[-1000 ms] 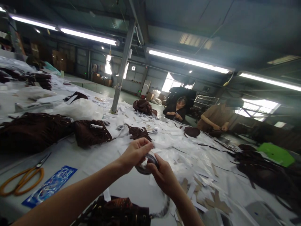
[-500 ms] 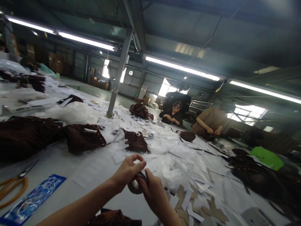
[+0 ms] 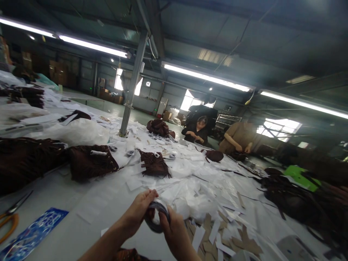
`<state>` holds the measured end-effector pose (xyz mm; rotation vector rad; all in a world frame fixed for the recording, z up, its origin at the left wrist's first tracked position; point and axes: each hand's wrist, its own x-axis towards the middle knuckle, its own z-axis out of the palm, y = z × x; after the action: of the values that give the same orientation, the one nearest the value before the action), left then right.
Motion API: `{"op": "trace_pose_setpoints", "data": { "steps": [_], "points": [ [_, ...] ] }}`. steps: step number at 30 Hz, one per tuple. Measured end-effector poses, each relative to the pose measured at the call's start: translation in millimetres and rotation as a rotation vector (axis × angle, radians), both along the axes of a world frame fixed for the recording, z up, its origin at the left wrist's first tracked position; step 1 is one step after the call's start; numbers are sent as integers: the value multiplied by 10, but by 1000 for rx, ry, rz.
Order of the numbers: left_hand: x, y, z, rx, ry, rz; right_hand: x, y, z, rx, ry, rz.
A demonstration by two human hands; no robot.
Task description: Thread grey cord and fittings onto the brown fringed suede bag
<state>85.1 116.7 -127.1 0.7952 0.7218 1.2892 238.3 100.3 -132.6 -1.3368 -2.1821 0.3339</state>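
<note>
One grey ring-shaped roll [image 3: 154, 228], up over the white table [image 3: 72, 232]: left hand [image 3: 139, 208] pinched on its upper left rim, right hand [image 3: 176, 227] closed round the right side! Light, firm, perhaps slick, by its look; the rim seems the surest hold.

The left hand [image 3: 140, 207] and right hand [image 3: 175, 224] cover parts of the grey roll [image 3: 155, 228], so we see its ring only in part. The bottom edge cuts off a brown piece [image 3: 127, 255]. At the left edge we lose some of the scissors [image 3: 12, 209] and of the blue packet [image 3: 36, 232], whose print blurs. The dark pile [image 3: 301, 203] runs off to the right. We find the clock [image 3: 148, 83] too small to read, and cannot tell what the co-worker in black [image 3: 194, 137] handles.
</note>
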Motion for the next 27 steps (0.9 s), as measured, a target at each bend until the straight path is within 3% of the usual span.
{"op": "trace_pose_setpoints", "data": {
  "steps": [3, 5, 7, 10, 17, 24, 27],
  "points": [
    [-201, -5, 60, 248, 398, -197, 148, -2, -20, 72, -226, -15],
    [-323, -27, 106, 241, 525, -323, 191, -17, 7, 96, -317, 8],
    [-405, -70, 128, 140, 538, -468, 185, -40, 44, 98, -353, 25],
    [-451, -160, 71, 8, 396, -605, 128, -92, 73, 117, -365, 24],
    [-405, -293, -240, -153, 221, -596, 48, -234, -12, 99, -393, 39],
    [-418, -324, -271, -151, 154, -553, -32, -252, -83, 117, -340, 23],
    [-448, -320, -289, -237, 194, -469, 69, -179, -91, 80, -175, 58]
  ]
}}
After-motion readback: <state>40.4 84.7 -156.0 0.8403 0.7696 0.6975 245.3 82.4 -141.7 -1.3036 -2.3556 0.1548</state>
